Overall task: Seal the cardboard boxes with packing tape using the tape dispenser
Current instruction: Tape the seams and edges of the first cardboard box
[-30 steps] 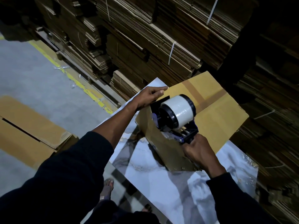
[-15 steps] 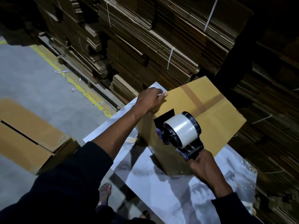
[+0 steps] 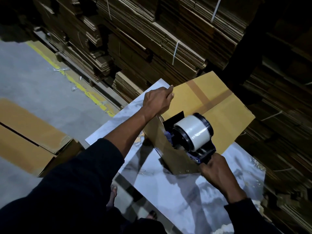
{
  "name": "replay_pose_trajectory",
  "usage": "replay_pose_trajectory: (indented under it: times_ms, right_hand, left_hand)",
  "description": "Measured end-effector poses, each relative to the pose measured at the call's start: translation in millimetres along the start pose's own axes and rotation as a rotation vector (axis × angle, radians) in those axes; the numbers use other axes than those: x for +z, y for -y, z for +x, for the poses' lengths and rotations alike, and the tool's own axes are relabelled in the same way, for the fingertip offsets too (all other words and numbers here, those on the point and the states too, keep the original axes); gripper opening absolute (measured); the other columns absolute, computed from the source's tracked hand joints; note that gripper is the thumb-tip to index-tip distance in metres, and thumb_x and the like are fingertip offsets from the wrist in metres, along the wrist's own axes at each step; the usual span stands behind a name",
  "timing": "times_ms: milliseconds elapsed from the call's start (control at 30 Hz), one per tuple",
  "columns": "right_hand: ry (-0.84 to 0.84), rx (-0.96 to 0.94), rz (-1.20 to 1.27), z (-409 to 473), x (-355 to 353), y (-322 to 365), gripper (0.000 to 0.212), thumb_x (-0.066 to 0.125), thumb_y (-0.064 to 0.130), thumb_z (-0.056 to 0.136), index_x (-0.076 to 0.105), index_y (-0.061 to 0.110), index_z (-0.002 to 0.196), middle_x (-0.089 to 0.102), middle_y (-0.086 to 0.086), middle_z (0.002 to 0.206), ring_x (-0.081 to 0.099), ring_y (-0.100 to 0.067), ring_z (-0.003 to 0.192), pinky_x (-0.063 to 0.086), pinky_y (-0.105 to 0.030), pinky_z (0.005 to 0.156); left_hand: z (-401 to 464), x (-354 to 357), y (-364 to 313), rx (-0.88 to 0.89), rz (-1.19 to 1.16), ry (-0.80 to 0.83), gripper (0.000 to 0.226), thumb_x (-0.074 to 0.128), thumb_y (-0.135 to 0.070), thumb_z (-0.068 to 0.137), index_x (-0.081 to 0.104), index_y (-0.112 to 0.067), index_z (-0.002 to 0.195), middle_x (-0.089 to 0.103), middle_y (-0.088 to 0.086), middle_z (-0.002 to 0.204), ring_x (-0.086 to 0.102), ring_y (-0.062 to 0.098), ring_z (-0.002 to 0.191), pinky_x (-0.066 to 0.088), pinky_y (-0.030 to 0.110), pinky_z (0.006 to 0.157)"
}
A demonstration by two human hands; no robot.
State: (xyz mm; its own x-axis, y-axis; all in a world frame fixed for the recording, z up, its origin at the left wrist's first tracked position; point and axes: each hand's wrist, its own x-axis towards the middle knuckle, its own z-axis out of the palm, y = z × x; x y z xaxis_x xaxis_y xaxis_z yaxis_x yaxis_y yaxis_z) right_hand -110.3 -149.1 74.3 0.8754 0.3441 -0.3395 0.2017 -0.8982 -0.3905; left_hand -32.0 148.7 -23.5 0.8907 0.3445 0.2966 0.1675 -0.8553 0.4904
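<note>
The left hand point(image 3: 157, 100) curls its fingers over the brown cardboard box's point(image 3: 217, 105) top edge; right-hand point(image 3: 215, 171) fingers grip the dark tape dispenser with white roll point(image 3: 192, 132), pressed against the box's near side on the marbled white desk point(image 3: 177, 191).

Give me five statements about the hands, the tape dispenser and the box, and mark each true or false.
1. The right hand grips the tape dispenser by its handle. True.
2. The left hand lies flat on the marbled sheet. False: it holds the cardboard box at its upper edge.
3. The box top already carries crossing strips of brown tape. True.
4. The roll in the dispenser is brown. False: it looks whitish.
5. The box stands on bare concrete floor. False: it rests on the marbled sheet.
</note>
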Motion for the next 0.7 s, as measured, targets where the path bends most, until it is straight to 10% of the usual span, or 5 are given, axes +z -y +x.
replay_pose_trajectory:
  times_ms: [233, 400, 700]
  right_hand:
    - [-0.033, 0.054, -0.055, -18, 6, -34, 0.033, 0.072, 0.008, 0.084, 0.048, 0.011, 0.061, 0.050, -0.001, 0.051, 0.042, -0.017, 0.047, 0.032, -0.020, 0.044]
    - [-0.028, 0.109, -0.050, -19, 5, -27, 0.031, 0.069, 0.004, 0.083, 0.047, 0.009, 0.062, 0.051, -0.006, 0.054, 0.040, -0.018, 0.047, 0.030, -0.027, 0.046]
    - [-0.087, 0.002, 0.013, -29, 4, -18, 0.033, 0.063, 0.027, 0.076, 0.048, 0.002, 0.062, 0.050, -0.011, 0.052, 0.036, -0.017, 0.046, 0.029, -0.029, 0.047]
  left_hand:
    - [1, -2, -3, 0.025, 0.035, 0.036, 0.049, 0.030, -0.046, 0.108, 0.050, -0.027, 0.149, 0.069, 0.002, 0.111, 0.065, 0.027, 0.098, 0.043, 0.036, 0.072]
    - [1, -5, -16, 0.100, 0.217, 0.118, 0.054, 0.029, -0.048, 0.106, 0.059, -0.016, 0.137, 0.052, 0.008, 0.152, 0.044, 0.035, 0.141, 0.033, 0.052, 0.109]
    - [-18, -4, -37, 0.150, 0.217, 0.177, 0.064, 0.013, -0.049, 0.104, 0.048, -0.025, 0.151, 0.037, 0.000, 0.165, 0.022, 0.029, 0.156, 0.021, 0.052, 0.117]
